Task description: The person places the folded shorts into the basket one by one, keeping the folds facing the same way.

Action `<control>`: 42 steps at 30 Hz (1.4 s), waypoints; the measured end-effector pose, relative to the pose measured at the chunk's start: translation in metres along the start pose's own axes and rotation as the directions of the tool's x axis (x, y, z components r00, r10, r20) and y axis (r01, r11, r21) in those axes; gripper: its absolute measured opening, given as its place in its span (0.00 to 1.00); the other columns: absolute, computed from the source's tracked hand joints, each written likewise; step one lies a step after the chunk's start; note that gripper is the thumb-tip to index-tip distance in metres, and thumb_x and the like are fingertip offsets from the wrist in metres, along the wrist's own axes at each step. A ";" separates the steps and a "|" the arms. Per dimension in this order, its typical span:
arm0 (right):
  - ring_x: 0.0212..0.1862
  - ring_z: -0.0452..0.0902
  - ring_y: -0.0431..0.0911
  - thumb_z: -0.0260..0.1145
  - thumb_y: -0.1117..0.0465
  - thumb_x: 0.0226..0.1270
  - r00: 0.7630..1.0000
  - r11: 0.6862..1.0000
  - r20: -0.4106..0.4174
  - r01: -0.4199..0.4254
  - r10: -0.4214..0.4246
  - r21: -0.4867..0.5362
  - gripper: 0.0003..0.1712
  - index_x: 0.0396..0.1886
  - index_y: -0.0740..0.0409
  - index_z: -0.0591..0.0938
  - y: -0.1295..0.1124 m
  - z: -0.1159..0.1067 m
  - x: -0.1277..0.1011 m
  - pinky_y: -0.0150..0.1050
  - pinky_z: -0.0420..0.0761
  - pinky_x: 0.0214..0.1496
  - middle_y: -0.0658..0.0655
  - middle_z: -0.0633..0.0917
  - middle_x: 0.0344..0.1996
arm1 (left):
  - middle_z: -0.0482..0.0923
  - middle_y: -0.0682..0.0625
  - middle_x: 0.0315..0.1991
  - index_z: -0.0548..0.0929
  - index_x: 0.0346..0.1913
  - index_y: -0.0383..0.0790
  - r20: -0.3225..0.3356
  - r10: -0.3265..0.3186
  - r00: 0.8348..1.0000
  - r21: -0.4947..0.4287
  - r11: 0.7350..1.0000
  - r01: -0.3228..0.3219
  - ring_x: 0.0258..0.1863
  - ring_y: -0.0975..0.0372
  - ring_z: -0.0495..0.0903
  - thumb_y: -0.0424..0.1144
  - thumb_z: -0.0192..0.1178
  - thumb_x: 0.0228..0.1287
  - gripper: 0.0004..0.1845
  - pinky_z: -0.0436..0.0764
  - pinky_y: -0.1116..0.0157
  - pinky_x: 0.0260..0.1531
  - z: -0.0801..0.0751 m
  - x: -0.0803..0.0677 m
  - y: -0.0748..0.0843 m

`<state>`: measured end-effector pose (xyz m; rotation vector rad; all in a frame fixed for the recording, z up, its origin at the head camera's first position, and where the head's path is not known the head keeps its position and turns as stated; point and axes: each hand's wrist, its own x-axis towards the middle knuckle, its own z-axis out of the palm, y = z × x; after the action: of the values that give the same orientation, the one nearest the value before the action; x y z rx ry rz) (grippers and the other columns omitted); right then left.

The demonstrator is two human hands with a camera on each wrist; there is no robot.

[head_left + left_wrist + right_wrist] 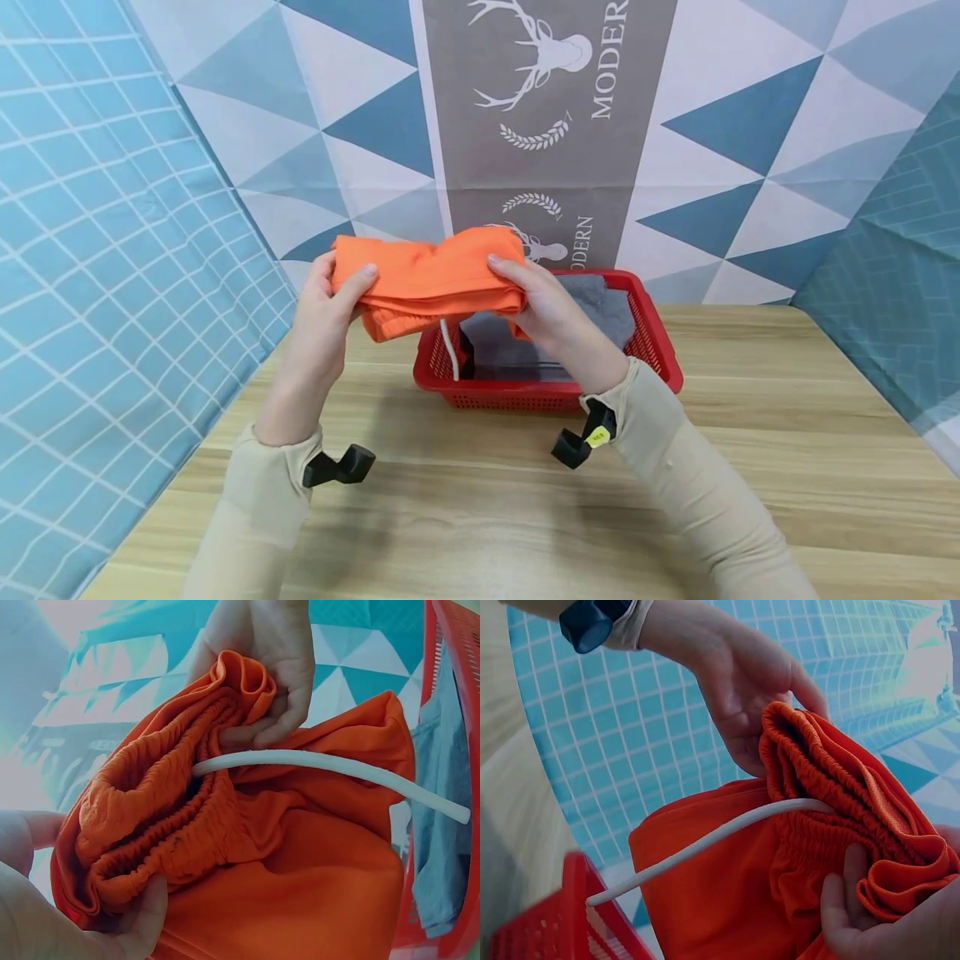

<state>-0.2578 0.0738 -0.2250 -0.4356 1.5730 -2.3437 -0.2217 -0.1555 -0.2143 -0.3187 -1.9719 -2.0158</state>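
Head view gives me the folded orange shorts [431,282] held up between both hands, above the near-left corner of the red basket [660,342] at the wooden table's [750,467] far edge. My left hand [327,312] pinches their left end, my right hand [543,304] grips the right. They look bunched, with a ribbed elastic waistband and a white drawstring [330,766] hanging loose.

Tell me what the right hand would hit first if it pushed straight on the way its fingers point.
The right hand points up and left, gripping the orange shorts. Beyond them it would probably meet the left hand holding the other end, though depth is unclear.
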 end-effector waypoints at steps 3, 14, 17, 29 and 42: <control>0.29 0.73 0.38 0.53 0.56 0.68 1.000 1.000 -0.027 -0.003 0.003 -0.015 0.12 0.47 0.55 0.73 -0.004 -0.009 0.001 0.29 0.70 0.31 0.47 0.82 0.30 | 0.68 0.49 0.45 0.58 0.60 0.34 0.016 -0.013 1.000 0.012 1.000 0.013 0.38 0.65 0.75 0.40 0.56 0.63 0.27 0.76 0.75 0.41 0.007 0.008 -0.004; 0.31 0.77 0.38 0.57 0.53 0.65 0.991 0.990 -0.125 0.026 -0.043 -0.139 0.20 0.55 0.54 0.69 -0.015 -0.032 0.000 0.30 0.73 0.34 0.46 0.83 0.32 | 0.69 0.50 0.47 0.58 0.62 0.35 0.092 -0.057 0.994 0.033 0.998 0.054 0.40 0.65 0.76 0.38 0.54 0.63 0.28 0.76 0.75 0.40 0.031 0.032 -0.021; 0.33 0.79 0.38 0.57 0.54 0.65 0.990 0.986 -0.126 0.041 -0.062 -0.163 0.23 0.58 0.55 0.69 -0.016 -0.037 0.000 0.30 0.76 0.38 0.46 0.83 0.34 | 0.68 0.49 0.48 0.57 0.63 0.37 0.104 -0.087 0.991 0.029 0.996 0.085 0.40 0.65 0.75 0.37 0.54 0.63 0.27 0.76 0.74 0.40 0.036 0.036 -0.027; 0.34 0.79 0.36 0.57 0.54 0.65 0.981 0.959 -0.154 0.074 -0.119 -0.273 0.25 0.59 0.56 0.66 -0.017 -0.065 0.008 0.28 0.77 0.40 0.45 0.81 0.35 | 0.61 0.45 0.60 0.54 0.64 0.39 0.154 -0.108 0.982 0.047 0.994 0.102 0.55 0.58 0.68 0.33 0.54 0.61 0.30 0.70 0.62 0.56 0.062 0.059 -0.047; 0.38 0.77 0.37 0.57 0.54 0.64 0.966 0.925 -0.175 0.114 -0.188 -0.363 0.27 0.61 0.57 0.65 -0.021 -0.092 0.026 0.28 0.75 0.46 0.47 0.77 0.40 | 0.61 0.48 0.61 0.53 0.64 0.42 0.148 -0.029 0.988 0.067 0.998 0.019 0.55 0.58 0.65 0.31 0.57 0.59 0.33 0.70 0.60 0.56 0.083 0.079 -0.062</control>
<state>-0.3196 0.1484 -0.2361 -0.4115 2.1447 -2.2801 -0.3216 -0.0771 -0.2403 -0.4446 -2.1354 -1.9900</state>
